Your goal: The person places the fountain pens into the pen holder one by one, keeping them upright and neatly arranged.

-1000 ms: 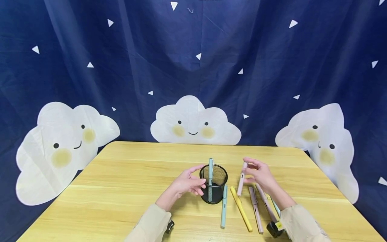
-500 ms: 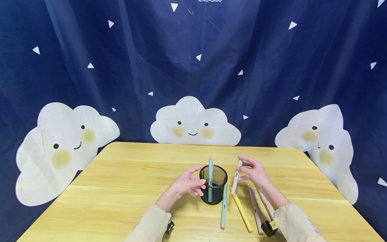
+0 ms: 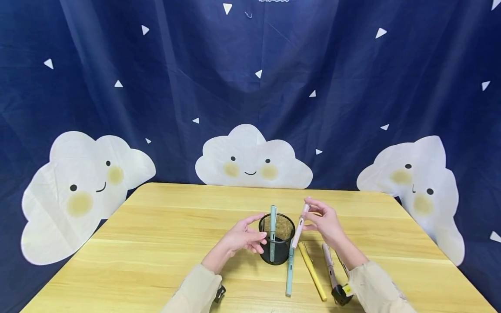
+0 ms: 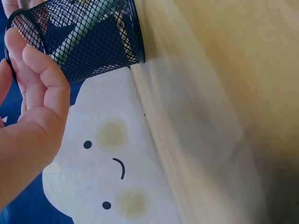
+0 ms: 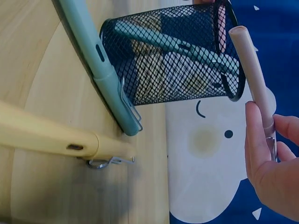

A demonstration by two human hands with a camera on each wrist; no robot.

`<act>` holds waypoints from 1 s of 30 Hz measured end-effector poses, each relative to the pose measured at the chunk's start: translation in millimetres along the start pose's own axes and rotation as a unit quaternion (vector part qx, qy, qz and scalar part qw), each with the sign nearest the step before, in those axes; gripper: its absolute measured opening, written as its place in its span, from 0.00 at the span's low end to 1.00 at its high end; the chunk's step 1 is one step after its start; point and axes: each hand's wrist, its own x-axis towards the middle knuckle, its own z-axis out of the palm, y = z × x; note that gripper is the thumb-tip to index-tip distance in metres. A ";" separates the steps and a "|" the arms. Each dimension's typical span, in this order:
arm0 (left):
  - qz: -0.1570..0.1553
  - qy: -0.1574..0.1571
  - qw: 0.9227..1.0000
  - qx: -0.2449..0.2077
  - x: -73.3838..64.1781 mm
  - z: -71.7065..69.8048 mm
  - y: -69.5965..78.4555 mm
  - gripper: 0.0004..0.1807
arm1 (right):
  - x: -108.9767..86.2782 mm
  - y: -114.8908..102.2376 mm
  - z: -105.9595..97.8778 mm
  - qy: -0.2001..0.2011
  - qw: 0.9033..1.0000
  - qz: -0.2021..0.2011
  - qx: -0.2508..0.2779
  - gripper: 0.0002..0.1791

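Observation:
A black mesh pen cup [image 3: 282, 254] stands upright on the table, one blue-green pen [image 3: 272, 224] leaning inside it. My left hand [image 3: 243, 237] holds the cup from its left side, thumb and fingers around the rim; the left wrist view shows the curled fingers [image 4: 51, 79] at the mesh. With thumb and fingertips, my right hand [image 3: 328, 222] pinches a pale pink capped pen [image 3: 298, 230] by its clip end. That pen slants in the air just right of the cup, its lower end beside the rim in the right wrist view.
A second blue-green pen [image 3: 289, 276] lies beside the cup's base, with a yellow pen [image 3: 313, 274] to its right. Farther right are a mauve pen [image 3: 329, 263] and another pen [image 3: 343, 264], partly covered by the right wrist. A dark blue cloud-print curtain [image 3: 250, 87] hangs behind the table.
My right hand has carried the pale pink pen leftward and slightly up, from above the mauve pens to beside the cup. My left hand and the cup have stayed in place.

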 end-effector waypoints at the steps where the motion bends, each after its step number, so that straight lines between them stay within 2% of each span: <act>1: 0.000 0.000 1.000 0.000 0.1 0.0 0.0 0.36 | 0.0 -0.2 0.9 0.001 1.000 0.002 0.002 0.24; 9: 0.002 -0.001 1.000 0.000 0.8 -0.1 0.4 0.37 | 1.0 -0.3 3.5 0.011 1.000 0.015 0.005 0.27; 19: 0.002 -0.001 1.000 0.001 -0.3 0.2 1.3 0.37 | 1.5 -1.8 5.3 0.012 0.999 0.016 0.026 0.26; 30: 0.001 -0.005 1.000 0.001 -0.4 0.5 1.1 0.37 | 4.4 -2.2 11.0 0.033 0.998 0.011 0.047 0.27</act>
